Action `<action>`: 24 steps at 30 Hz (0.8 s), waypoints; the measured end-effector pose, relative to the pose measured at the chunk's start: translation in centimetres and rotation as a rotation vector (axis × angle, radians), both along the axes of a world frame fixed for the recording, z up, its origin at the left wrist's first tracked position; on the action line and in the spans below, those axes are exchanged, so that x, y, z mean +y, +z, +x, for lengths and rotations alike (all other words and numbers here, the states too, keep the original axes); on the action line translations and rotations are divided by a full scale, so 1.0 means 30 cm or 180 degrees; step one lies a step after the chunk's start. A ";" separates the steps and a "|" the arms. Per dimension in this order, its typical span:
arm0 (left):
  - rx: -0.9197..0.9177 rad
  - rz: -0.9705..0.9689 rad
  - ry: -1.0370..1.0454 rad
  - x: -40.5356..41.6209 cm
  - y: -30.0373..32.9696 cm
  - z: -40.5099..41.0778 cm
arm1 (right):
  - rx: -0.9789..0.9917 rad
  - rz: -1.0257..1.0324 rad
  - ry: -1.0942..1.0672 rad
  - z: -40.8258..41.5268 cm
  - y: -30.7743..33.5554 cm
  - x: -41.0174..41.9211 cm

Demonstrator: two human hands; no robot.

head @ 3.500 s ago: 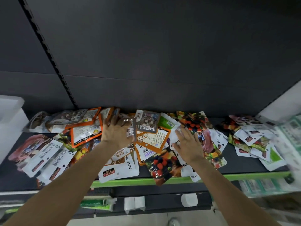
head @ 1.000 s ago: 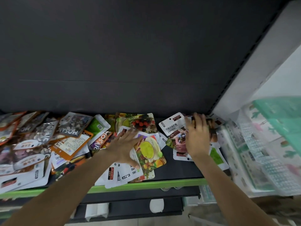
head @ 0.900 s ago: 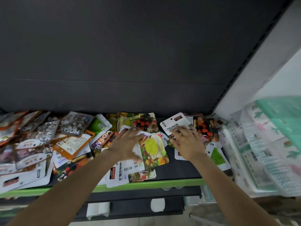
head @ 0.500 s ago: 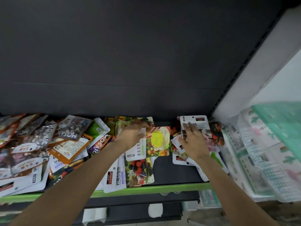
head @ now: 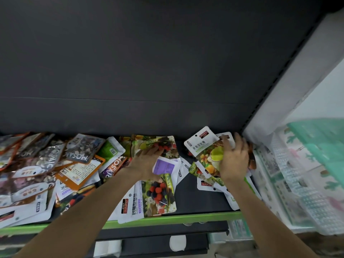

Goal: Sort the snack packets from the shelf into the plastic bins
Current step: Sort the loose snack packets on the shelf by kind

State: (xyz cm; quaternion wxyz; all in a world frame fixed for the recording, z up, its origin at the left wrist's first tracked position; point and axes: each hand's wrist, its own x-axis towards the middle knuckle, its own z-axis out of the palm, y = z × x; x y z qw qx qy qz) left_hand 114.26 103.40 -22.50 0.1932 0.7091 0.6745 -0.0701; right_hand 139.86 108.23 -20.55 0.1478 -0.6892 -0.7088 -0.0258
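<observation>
Snack packets lie scattered over the dark shelf (head: 197,198) with its green front edge. My left hand (head: 147,162) rests flat on the middle pile, fingertips on a berry-print packet (head: 156,144), with a white packet with a purple label (head: 164,166) right beside the palm. My right hand (head: 234,161) presses with spread fingers on a stack at the shelf's right end; a yellow-fruit packet (head: 206,151) with a white header lies on top, under its thumb. Another berry packet (head: 158,196) lies near the front edge.
Grey and orange MOSAIC packets (head: 78,151) crowd the left part of the shelf. A translucent plastic bin (head: 297,185) with a mesh wall stands at the right, just past the shelf's end, with a teal plastic item (head: 320,142) above it. A dark back panel closes the shelf behind.
The yellow-fruit packet has gone from under my left hand to the right-end stack, under my right hand. My left hand has drawn back onto the middle pile.
</observation>
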 end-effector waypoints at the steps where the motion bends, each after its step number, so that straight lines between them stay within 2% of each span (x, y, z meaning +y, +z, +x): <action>1: 0.0129 -0.0031 -0.0024 -0.007 -0.013 -0.007 | -0.0416 -0.0238 0.0394 -0.005 -0.001 -0.006; 3: 0.0366 0.0113 -0.0007 -0.007 -0.016 -0.001 | -0.0668 -0.0989 0.0898 -0.021 -0.010 -0.017; 5: 0.0571 0.0259 0.0015 0.000 -0.001 0.012 | -0.0663 -0.1394 0.0827 -0.032 -0.033 -0.022; 7: 0.0514 0.0382 0.0120 0.010 0.018 0.009 | -0.0865 -0.1398 0.0572 -0.040 -0.052 -0.021; 11: -0.0277 0.0799 0.0543 0.045 0.088 0.007 | -0.1056 -0.1204 0.0130 -0.042 -0.034 -0.021; 14: -0.0744 0.1522 0.0953 0.084 0.160 0.053 | -0.0761 -0.1205 0.0157 -0.033 -0.012 -0.017; 17: -0.0983 0.1809 0.1107 0.107 0.190 0.137 | 0.0142 -0.1118 0.0207 -0.009 0.007 -0.008; 19: -0.1197 0.1744 0.0880 0.105 0.168 0.202 | 0.1009 -0.0900 0.0214 -0.006 0.025 -0.010; 21: -0.1374 0.1532 0.0277 0.092 0.112 0.258 | 0.1630 -0.0579 0.0138 -0.012 0.033 -0.012; 22: -0.1373 0.1258 -0.0049 0.079 0.080 0.278 | 0.1509 -0.0437 0.0154 -0.010 0.028 -0.010; 24: -0.1384 0.0633 -0.0595 0.060 0.017 0.296 | 0.0680 -0.0568 0.0540 0.006 0.005 -0.004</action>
